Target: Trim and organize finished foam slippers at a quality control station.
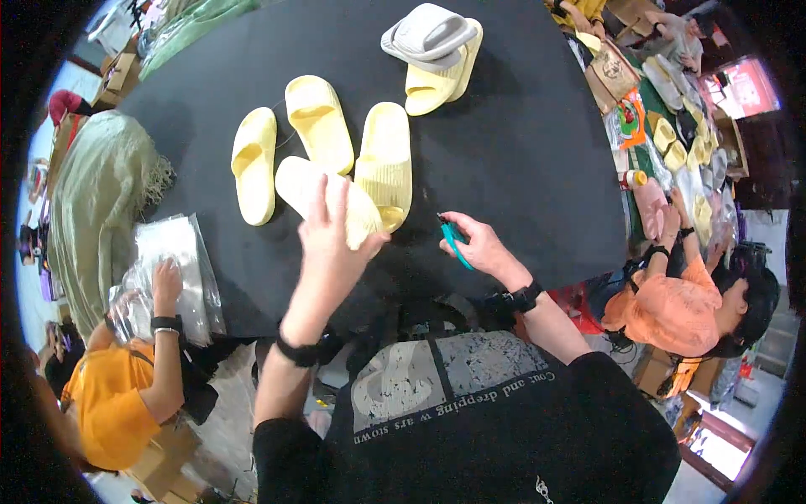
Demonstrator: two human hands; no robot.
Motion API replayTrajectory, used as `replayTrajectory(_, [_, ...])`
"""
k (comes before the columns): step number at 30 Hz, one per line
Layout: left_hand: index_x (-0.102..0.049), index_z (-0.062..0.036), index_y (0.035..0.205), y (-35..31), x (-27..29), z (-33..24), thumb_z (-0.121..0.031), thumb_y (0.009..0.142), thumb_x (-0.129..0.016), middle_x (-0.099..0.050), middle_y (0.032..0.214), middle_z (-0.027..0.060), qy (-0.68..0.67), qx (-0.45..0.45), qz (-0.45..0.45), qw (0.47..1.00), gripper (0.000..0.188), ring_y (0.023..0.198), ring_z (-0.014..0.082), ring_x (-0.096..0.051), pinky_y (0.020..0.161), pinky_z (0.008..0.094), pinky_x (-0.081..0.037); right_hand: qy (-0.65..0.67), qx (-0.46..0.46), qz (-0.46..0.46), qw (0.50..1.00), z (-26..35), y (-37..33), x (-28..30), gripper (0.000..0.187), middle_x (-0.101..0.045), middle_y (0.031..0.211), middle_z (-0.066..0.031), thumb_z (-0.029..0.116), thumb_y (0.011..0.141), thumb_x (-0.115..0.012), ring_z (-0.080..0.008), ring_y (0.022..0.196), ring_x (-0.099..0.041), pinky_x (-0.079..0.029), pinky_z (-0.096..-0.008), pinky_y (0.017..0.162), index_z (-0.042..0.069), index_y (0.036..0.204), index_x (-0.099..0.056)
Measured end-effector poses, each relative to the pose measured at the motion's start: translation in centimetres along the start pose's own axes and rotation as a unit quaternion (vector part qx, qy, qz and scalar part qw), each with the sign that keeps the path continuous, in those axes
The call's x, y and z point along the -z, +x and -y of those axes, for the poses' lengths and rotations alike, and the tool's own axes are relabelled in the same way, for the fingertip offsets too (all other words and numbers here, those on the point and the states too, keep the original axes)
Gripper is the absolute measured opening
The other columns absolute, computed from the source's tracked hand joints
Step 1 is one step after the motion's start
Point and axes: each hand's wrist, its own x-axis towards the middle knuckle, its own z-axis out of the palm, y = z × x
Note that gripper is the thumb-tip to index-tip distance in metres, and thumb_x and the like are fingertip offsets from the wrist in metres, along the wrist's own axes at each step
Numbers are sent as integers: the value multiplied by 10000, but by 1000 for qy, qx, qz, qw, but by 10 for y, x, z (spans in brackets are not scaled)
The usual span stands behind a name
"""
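My left hand (326,252) grips a pale yellow slide slipper (359,212), its fingers over the ribbed surface and its thumb at the near end. In my right hand (485,249) is a small pair of snips (454,241) with teal handles, dark tip pointing up and left. Touching the held slipper on its right is another yellow slipper (386,151), its strap end toward me. Beyond my left hand lies a third yellow slipper (323,126), with one more yellow slipper (255,168) farther left.
Grey slippers (428,38) rest partly over yellow slippers (432,88) at the black table's (512,160) far side. Left, a co-worker in orange (117,403) handles clear plastic bags (172,260) beside green netting (101,193). Right, another person (672,311) works at a slipper-covered table.
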Motion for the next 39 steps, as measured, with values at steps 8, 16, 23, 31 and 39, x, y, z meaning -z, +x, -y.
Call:
replayTrajectory(8, [-243, -82, 1420, -14, -45, 10, -102, 674, -708, -139, 1447, 315, 72, 102, 70, 990, 880, 1313, 465, -252, 1017, 496, -343, -45, 57, 42, 996, 10, 5, -14, 462, -658, 895, -140, 218, 797, -682, -210, 791, -647, -497, -332, 725, 63, 1201, -520])
replayTrajectory(16, [-261, -66, 1416, -70, -10, 42, 102, 695, -488, -280, 1415, 241, -191, 215, -54, 956, 774, 1238, 343, -422, 931, 352, -440, 121, -3, 213, 969, -4, 16, -29, 548, -605, 1024, -115, 295, 810, -691, -182, 947, -577, -456, -316, 842, 22, 1232, -472])
replayTrajectory(23, [-203, -51, 1439, -95, -24, 51, 130, 739, -457, -396, 1365, 153, -460, 285, -112, 833, 766, 1186, 234, -478, 965, 329, -421, 22, -17, 322, 946, 7, 23, -45, 654, -577, 1080, -147, 391, 813, -673, -235, 1034, -549, -437, -348, 898, -9, 1266, -423])
replayTrajectory(31, [-188, -69, 1442, -107, -37, 64, 172, 725, -438, -346, 1400, 136, -511, 273, -124, 805, 797, 1233, 228, -433, 1013, 341, -380, 70, -78, 348, 932, 31, 41, -57, 664, -596, 974, -104, 391, 823, -672, -171, 882, -581, -482, -295, 746, -40, 1263, -423])
replayTrajectory(39, [-164, -111, 1447, -119, -47, 65, 163, 720, -474, -402, 1360, 149, -493, 299, -117, 808, 837, 1174, 237, -479, 922, 336, -458, 145, -93, 311, 935, 26, 40, -63, 498, -592, 759, -36, 297, 876, -620, -88, 597, -558, -465, -234, 468, 16, 1254, -461])
